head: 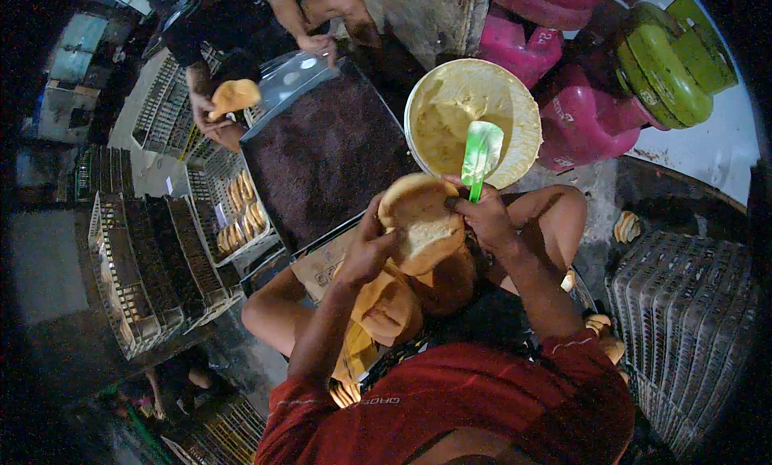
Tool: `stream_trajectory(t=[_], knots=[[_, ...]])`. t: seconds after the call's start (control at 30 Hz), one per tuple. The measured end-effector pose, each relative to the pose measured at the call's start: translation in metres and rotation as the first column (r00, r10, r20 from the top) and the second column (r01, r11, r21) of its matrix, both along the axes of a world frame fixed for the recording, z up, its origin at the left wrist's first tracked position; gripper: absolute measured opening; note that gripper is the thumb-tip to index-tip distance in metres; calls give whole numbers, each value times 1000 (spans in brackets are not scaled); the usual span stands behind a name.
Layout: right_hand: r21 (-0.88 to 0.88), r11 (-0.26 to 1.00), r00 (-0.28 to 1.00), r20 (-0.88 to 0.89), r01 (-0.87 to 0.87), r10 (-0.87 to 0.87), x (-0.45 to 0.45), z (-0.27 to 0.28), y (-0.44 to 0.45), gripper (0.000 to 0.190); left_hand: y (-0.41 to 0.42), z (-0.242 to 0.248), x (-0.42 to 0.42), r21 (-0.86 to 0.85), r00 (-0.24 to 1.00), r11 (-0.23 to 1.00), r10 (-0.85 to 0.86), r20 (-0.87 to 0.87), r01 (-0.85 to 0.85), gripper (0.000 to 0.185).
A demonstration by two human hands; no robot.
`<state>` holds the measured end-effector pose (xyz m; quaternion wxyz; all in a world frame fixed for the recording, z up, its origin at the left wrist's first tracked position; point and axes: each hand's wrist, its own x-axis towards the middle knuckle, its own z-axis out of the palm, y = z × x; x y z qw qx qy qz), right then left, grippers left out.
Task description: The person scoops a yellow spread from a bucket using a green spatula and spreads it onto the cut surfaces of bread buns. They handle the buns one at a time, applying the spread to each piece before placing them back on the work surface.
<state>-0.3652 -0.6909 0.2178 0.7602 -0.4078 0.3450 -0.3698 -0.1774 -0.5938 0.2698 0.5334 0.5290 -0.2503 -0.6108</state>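
In front of me a split bread roll (422,230) is spread apart, its pale crumb showing. My left hand (369,245) grips its left side. My right hand (487,215) holds a green spatula (482,151), blade up and smeared with cream, while its thumb and fingers also touch the roll's right edge. Just beyond that hand stands a round tub (412,130) of pale yellow cream. More bread rolls (386,311) lie in and beside my lap. Left of the tub is a large tray of dark brown granules (325,145).
A co-worker's hand (208,118) holds another roll (236,96) over the tray's far left corner. Plastic crates (196,184), one with packed rolls (241,218), stand at left. Pink gas cylinders (594,124) and a green one (663,73) stand at right, above stacked grey crates (681,320).
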Motion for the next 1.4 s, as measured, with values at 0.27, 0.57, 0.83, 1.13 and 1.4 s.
stream_trajectory(t=[0.27, 0.57, 0.83, 1.13, 1.4], knots=[[-181, 853, 862, -247, -490, 443, 8, 31, -29, 25, -36, 4, 40, 76, 747, 824, -464, -476, 561, 51], [44, 341, -89, -989, -939, -119, 5, -119, -218, 35, -2, -66, 92, 206, 960, 960, -140, -241, 192, 50], [183, 394, -221, -974, -901, -52, 4, -324, -222, 24, -6, -41, 101, 304, 936, 952, 72, -346, 39, 72], [500, 489, 264, -454, -715, 851, -14, -152, -244, 45, -48, -77, 102, 240, 769, 969, 112, -630, 55, 85], [17, 920, 862, -342, -392, 374, -29, -29, -126, 40, -103, -62, 53, 176, 795, 967, -42, -606, 185, 93]])
